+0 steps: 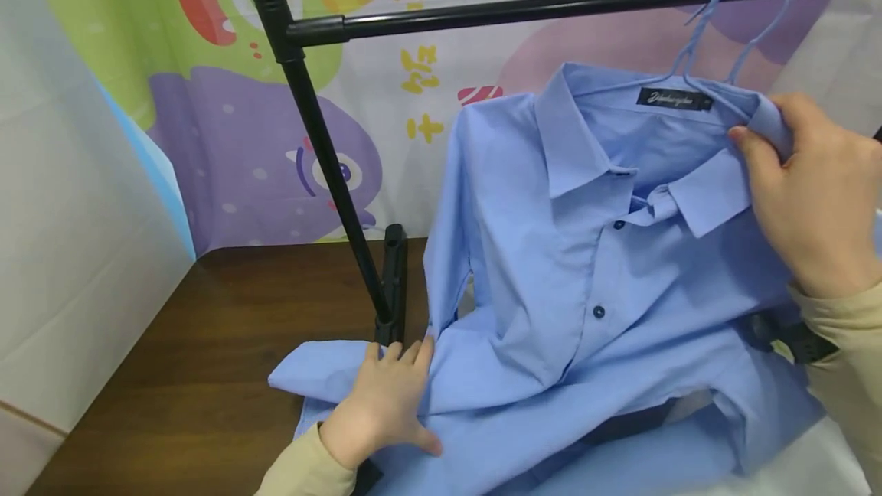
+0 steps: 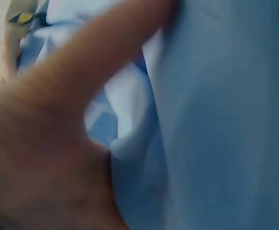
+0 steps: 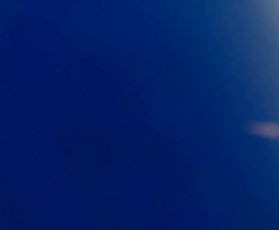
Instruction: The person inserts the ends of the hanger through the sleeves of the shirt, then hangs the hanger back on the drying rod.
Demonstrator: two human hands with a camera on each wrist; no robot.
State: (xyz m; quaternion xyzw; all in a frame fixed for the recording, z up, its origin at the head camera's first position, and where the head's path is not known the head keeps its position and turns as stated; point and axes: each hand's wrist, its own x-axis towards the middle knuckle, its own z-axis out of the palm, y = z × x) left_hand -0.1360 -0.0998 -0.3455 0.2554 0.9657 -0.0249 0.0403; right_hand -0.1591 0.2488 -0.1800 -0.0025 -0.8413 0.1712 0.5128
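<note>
A light blue button-up shirt point(image 1: 510, 251) hangs by a blue hanger point(image 1: 689, 60) from a black rail point(image 1: 496, 14). Its collar is folded down, and a dark label point(image 1: 674, 99) shows inside the neck. My right hand point(image 1: 820, 190) pinches the collar on the right side between thumb and fingers. With fingers spread, my left hand point(image 1: 386, 404) rests on the cloth near the lower left sleeve. In the left wrist view, the left hand point(image 2: 48, 129) is blurred against the blue cloth point(image 2: 220, 124). Dark blue blur fills nearly all the right wrist view.
The black rack's upright point(image 1: 331, 167) slants down to a foot point(image 1: 394, 282) on the brown wooden table point(image 1: 172, 373). A second blue hook point(image 1: 775, 14) stands beside the first. Behind is a printed cartoon curtain point(image 1: 262, 151); a white panel point(image 1: 83, 213) borders the left.
</note>
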